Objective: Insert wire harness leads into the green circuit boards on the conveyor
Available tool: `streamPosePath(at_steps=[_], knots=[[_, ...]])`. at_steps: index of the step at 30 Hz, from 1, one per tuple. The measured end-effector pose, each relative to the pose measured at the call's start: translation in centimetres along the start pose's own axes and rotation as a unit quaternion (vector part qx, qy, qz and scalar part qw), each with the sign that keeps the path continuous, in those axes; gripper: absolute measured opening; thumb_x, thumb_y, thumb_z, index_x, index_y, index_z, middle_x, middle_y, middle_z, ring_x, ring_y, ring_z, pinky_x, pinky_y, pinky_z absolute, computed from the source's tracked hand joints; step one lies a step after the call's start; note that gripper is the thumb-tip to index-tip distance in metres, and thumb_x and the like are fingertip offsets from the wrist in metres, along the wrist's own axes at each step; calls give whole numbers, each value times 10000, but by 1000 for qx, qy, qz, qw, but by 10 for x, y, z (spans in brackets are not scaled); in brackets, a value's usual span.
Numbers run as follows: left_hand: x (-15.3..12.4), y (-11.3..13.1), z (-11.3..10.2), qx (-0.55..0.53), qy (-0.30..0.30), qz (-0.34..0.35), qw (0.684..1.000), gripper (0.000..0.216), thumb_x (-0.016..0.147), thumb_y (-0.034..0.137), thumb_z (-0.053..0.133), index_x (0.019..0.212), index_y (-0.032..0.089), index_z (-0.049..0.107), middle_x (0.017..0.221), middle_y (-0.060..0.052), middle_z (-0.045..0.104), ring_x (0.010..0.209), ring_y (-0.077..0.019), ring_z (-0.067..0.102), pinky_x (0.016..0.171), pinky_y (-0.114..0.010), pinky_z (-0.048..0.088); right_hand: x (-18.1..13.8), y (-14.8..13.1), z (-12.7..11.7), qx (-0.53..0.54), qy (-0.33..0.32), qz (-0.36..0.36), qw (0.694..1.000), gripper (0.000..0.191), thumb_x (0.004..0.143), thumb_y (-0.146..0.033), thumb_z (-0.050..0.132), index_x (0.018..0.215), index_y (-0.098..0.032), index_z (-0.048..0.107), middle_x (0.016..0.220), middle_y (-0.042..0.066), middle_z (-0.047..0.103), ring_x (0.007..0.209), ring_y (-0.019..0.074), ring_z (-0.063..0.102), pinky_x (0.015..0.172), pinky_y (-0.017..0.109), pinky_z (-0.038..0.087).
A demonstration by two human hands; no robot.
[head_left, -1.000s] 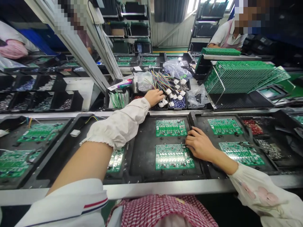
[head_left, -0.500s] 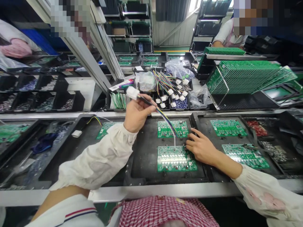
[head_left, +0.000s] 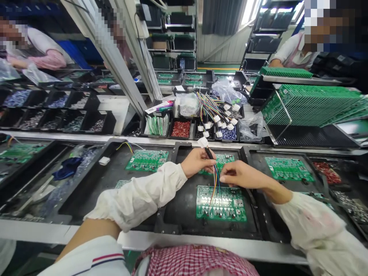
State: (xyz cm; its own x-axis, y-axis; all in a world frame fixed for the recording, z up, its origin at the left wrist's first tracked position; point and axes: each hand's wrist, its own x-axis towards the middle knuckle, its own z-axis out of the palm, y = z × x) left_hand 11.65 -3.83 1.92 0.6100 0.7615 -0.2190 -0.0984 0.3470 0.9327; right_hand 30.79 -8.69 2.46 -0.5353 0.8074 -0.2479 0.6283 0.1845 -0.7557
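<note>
My left hand (head_left: 199, 161) is closed around a wire harness (head_left: 214, 180) below its white connector (head_left: 202, 142). The coloured wires hang down and fan out over the near green circuit board (head_left: 221, 209). My right hand (head_left: 243, 174) is curled at the right side of the wires, thumb and fingers together; whether a wire is between them is hidden. Behind both hands lies a second circuit board (head_left: 225, 159), partly covered. Both boards rest in a black tray (head_left: 179, 199).
Behind the tray stand bins with red parts (head_left: 180, 129), blue parts (head_left: 229, 133) and a pile of more wire harnesses (head_left: 212, 105). A rack of green boards (head_left: 319, 103) is at the right. Neighbouring trays hold boards (head_left: 146, 160). Co-workers sit across the line.
My left hand has come right and down with the harness, so its wires now hang over the near board. My right hand has drawn its fingers in beside the wires. The view has shifted slightly.
</note>
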Motion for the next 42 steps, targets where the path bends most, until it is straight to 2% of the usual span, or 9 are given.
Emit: streamPosePath(at_steps=[3,7,12,19,25,29,31,35,42], knots=[[4,0,-7,11,29,-1,1000,310,555,209,724,754,101,512,556,10,564,504,-145,604,525,-287,522,22,-5,3,172,-16,23,985,270,734,-407,547,647,-152,561,454,-34,518,416,85,468,450,221,401],[3,3,-21,-1,15,-21,1000,337,527,206,738,755,96,517,590,-2,578,533,-159,612,528,-300,524,33,-4,9,229,-13,22,973,258,700,-395,589,640,-146,563,449,-35,525,414,81,476,444,214,399],[-4,4,-37,6,14,-7,1000,314,569,244,717,750,106,501,561,22,548,486,-101,566,487,-249,501,36,-14,15,219,-15,23,975,211,720,-370,567,691,-165,524,482,-44,534,435,93,520,443,212,397],[-28,14,-73,41,52,-25,998,297,589,228,704,757,108,490,530,7,560,472,-129,584,490,-279,516,57,-34,34,122,-107,-3,987,143,746,-289,520,668,-173,492,513,-22,571,505,122,587,475,214,413],[-42,18,-96,29,87,-28,995,289,581,179,706,755,103,487,589,5,568,536,-137,612,564,-305,536,68,-42,45,115,-56,8,992,137,754,-291,494,689,-171,498,557,0,601,550,139,618,494,223,432],[-48,20,-108,11,76,-43,996,278,592,180,700,751,106,484,608,18,552,544,-122,602,571,-319,536,77,-45,45,45,-64,10,997,105,719,-256,522,659,-171,523,525,1,610,516,136,602,493,227,420],[-49,22,-116,11,88,-37,995,251,601,169,692,743,101,497,632,9,559,559,-111,595,569,-297,532,93,-45,43,14,-8,9,1000,114,726,-262,515,657,-174,535,528,6,618,496,134,587,497,239,419],[-44,25,-133,22,146,-45,988,181,632,102,650,741,97,506,627,-11,580,532,-100,582,538,-261,513,139,-38,45,21,178,7,984,62,733,-226,519,692,-179,525,580,13,619,546,141,600,548,259,445],[-40,24,-150,-10,171,-35,985,133,659,51,603,750,104,521,626,-17,591,555,-108,589,551,-282,516,170,-19,65,78,188,-1,979,66,737,-231,533,703,-180,508,567,-5,602,547,143,609,583,279,478]])
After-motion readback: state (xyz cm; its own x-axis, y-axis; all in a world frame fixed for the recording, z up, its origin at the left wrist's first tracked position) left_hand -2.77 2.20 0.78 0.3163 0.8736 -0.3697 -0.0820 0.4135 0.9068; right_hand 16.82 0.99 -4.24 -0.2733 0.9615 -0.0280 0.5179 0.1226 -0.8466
